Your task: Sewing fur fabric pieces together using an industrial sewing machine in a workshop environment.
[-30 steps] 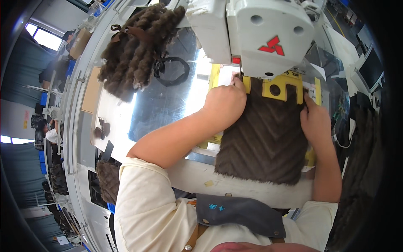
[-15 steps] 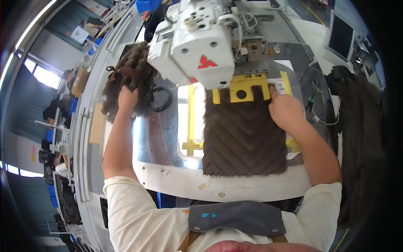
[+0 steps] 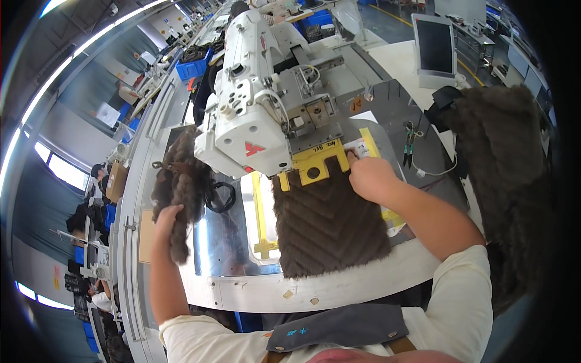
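A brown fur panel (image 3: 331, 224) with chevron ridges lies flat under the sewing machine (image 3: 248, 115). Its far edge sits beneath a yellow clamp plate (image 3: 313, 173) with a round hole. My right hand (image 3: 373, 179) is closed at the panel's upper right corner, beside the plate; its fingertips press there and the thumb is mostly hidden. To the left, my left hand (image 3: 167, 221) is closed around a hanging end of a bunched brown fur piece (image 3: 183, 175), its fingertips partly sunk in the pile. A black ring-shaped loop (image 3: 221, 198) lies close by this fur.
Beyond my right hand lie green-handled thread snips (image 3: 409, 145) on a cord. More brown fur (image 3: 505, 151) hangs at the right. A monitor (image 3: 434, 48) stands at the back right. The white table edge (image 3: 242, 290) curves in front of me. Blue bins (image 3: 193, 63) stand far left.
The whole view has shifted and tilted. My left hand has slid down the bunched fur, and an end of it now hangs lower. My right hand stays at the panel's corner.
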Tool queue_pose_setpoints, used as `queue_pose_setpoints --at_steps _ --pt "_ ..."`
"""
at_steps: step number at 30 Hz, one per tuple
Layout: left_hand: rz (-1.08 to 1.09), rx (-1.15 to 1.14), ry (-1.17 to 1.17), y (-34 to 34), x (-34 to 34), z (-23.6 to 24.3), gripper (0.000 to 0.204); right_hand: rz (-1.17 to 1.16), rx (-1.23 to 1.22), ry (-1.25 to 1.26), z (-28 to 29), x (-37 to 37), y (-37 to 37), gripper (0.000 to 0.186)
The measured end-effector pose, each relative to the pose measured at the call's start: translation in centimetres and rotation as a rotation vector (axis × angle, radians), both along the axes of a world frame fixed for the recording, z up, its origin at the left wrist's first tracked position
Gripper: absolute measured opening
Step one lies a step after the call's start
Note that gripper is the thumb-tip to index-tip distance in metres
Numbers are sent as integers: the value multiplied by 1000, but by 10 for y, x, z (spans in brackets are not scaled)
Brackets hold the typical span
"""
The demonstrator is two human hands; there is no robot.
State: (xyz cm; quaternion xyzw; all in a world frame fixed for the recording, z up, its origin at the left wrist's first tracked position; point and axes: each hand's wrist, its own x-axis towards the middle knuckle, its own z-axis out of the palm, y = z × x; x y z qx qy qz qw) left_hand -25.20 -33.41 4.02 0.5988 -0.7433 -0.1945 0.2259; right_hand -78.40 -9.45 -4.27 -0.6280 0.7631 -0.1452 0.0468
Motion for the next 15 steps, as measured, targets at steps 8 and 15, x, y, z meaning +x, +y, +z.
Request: queue_pose_setpoints --at_steps 8,15 --pt "88 508 1158 166 -165 -10 26 221 -14 -102 69 35 29 56" --pt "-390 716 1254 211 -244 4 36 568 -223 -400 129 94 46 69"
